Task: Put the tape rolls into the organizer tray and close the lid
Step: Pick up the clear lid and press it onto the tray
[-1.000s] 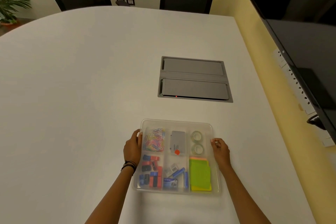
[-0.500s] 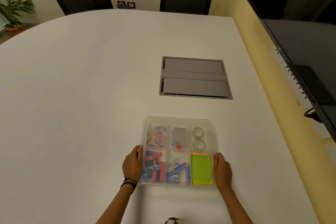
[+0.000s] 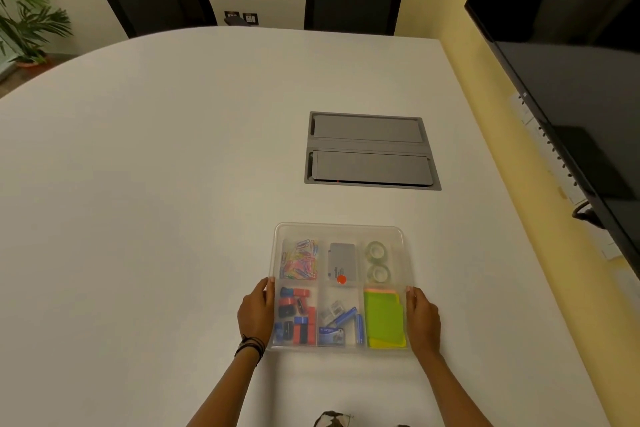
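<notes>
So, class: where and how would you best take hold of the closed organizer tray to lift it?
Take the organizer tray by its two short side walls, one hand from each side, as the left hand and right hand sit now. It is wide, flat and shallow, so an even grip keeps it level.

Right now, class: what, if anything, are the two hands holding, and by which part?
Both grip the organizer tray by its side edges, near its front corners: left hand on the left edge, right hand on the right.

organizer tray: clear, frosted-looking plastic | tape rolls: transparent, glossy film | table: smooth matt white | floor-box panel: matt grey, possibly metal | screen: glossy black
</notes>
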`<state>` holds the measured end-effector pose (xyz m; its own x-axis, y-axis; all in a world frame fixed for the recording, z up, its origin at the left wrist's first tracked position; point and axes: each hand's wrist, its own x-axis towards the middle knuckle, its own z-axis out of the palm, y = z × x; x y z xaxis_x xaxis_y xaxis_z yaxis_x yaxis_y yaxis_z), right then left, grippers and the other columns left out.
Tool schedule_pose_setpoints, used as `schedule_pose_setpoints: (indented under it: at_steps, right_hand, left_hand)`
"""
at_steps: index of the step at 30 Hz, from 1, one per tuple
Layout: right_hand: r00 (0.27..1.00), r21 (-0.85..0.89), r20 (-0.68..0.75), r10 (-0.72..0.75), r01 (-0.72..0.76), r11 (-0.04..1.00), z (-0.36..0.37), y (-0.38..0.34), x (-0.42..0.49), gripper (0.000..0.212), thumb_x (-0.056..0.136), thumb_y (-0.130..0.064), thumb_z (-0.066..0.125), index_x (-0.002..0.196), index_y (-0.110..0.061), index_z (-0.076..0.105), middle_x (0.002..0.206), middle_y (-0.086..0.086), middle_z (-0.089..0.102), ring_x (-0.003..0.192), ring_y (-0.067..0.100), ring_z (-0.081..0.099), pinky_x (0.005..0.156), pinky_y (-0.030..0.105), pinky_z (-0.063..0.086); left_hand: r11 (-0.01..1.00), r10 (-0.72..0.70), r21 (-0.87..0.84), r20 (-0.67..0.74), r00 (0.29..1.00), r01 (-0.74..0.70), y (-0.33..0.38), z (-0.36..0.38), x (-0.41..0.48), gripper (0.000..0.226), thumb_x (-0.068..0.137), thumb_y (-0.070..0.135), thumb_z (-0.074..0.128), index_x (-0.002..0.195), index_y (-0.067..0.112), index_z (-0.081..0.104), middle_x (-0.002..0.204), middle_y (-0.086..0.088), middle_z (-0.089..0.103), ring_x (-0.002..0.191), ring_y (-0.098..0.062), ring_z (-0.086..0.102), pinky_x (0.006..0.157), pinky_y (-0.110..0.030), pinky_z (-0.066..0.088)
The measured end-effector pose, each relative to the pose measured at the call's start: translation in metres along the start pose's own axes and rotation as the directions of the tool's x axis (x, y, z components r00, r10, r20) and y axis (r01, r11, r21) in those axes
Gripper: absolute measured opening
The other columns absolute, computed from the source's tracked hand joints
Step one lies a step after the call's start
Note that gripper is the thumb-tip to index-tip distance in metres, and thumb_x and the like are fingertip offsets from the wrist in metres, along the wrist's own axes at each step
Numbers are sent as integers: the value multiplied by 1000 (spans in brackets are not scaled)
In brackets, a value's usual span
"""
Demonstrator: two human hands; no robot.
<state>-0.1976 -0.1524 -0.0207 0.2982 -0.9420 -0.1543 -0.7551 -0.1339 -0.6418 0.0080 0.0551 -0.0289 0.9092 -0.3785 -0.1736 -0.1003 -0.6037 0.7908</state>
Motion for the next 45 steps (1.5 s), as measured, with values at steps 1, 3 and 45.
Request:
schedule_pose_setpoints:
  at_steps: [1, 3, 45]
  right_hand:
    - [1000, 8, -11, -3, 3, 1000, 0, -1, -1, 32, 99, -19, 41, 84, 2, 60, 72, 23, 67, 67, 34, 62, 60, 34, 43]
    - [1000, 17, -23, -8, 8, 1000, 0, -1, -4, 32, 99, -18, 42, 75, -2, 57, 68, 19, 64, 63, 29, 59, 59, 33, 41]
    - [1000, -14, -15, 5, -6, 1000, -6, 14, -34, 33, 98, -20, 44, 69, -7, 51, 59, 12, 54, 57, 26, 53, 55, 33, 41]
  left_hand:
    - [1000, 6, 22, -14, 1000, -6, 0, 0, 0, 35, 97, 34, 40, 119, 13, 58, 77, 2, 64, 62, -17, 62, 64, -28, 57]
    - [992, 87, 95, -75, 993, -79, 1, -1, 0, 35, 95, 26, 49, 128, 14, 50, 89, -6, 64, 80, -24, 64, 75, -35, 55]
    - [555, 433, 387, 622, 652, -737, 13, 22, -31, 110, 61, 90, 36, 142, 30, -8, 157, -9, -7, 129, -6, -44, 107, -52, -25]
